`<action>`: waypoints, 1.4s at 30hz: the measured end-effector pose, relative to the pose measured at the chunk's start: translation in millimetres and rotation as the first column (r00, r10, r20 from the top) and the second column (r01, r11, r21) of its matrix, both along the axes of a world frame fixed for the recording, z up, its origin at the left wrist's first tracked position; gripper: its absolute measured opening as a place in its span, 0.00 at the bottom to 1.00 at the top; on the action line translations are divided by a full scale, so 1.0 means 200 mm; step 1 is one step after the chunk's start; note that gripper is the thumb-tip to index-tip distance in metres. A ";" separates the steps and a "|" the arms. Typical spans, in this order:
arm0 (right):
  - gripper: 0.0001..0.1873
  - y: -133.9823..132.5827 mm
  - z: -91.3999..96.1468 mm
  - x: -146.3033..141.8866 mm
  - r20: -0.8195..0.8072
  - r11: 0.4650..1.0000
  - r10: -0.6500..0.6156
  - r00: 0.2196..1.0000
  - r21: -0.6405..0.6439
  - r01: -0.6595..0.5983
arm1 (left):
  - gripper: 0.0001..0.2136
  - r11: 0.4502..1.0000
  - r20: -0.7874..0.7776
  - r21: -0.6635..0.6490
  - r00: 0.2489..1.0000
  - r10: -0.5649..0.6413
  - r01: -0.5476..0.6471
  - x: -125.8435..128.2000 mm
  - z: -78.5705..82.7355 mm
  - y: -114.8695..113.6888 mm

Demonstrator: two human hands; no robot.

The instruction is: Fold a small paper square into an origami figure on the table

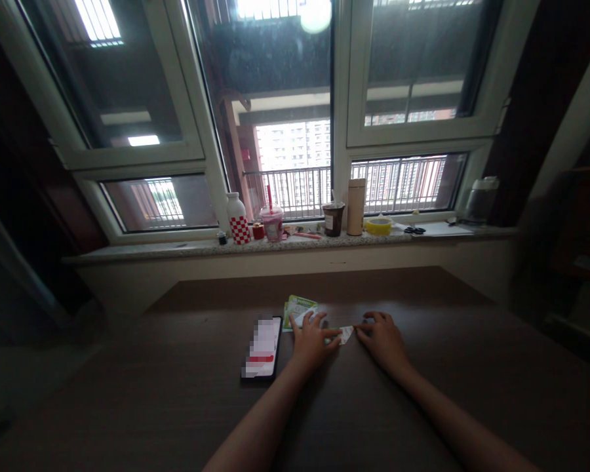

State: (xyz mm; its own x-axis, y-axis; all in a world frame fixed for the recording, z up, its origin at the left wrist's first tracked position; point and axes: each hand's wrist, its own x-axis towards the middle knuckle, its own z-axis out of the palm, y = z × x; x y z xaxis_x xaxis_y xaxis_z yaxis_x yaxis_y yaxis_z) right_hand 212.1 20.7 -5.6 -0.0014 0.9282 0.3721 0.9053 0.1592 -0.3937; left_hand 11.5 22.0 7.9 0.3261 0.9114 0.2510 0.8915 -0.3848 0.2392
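Observation:
A small, whitish, patterned piece of paper (pixel 346 335) lies low over the table between my hands, its right end narrowing to a point. My left hand (pixel 313 341) grips its left end between thumb and forefinger, the other fingers spread. The thumb and fingertip of my right hand (pixel 384 339) pinch the pointed right end. Partly under my left fingers are flat green-and-white packets (pixel 302 303). Left of that hand rests a black-edged phone (pixel 263 347) with a lit, partly blurred screen.
Behind the brown table (pixel 201 419) runs a speckled windowsill (pixel 191 250). On it stand a red-checked white bottle (pixel 238 219), a pink drink cup (pixel 274 224), a dark drink cup (pixel 333 219), a tan flask (pixel 356 206), yellow tape (pixel 378 227) and black-handled scissors (pixel 415 230).

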 end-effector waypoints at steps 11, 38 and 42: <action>0.13 0.03 -0.03 0.01 -0.013 0.999 -0.028 1.000 -0.045 0.027 | 0.13 1.000 -0.005 -0.003 1.000 0.003 -0.003 0.00 0.00 -0.01; 0.16 0.02 -0.03 -0.04 0.007 0.999 -0.026 1.000 -0.024 0.026 | 0.12 1.000 0.002 -0.004 1.000 0.018 -0.018 0.00 -0.01 -0.01; 0.21 0.01 -0.04 -0.05 -0.005 0.999 -0.016 1.000 -0.041 0.015 | 0.12 1.000 0.005 0.008 1.000 0.013 -0.014 0.00 0.00 -0.01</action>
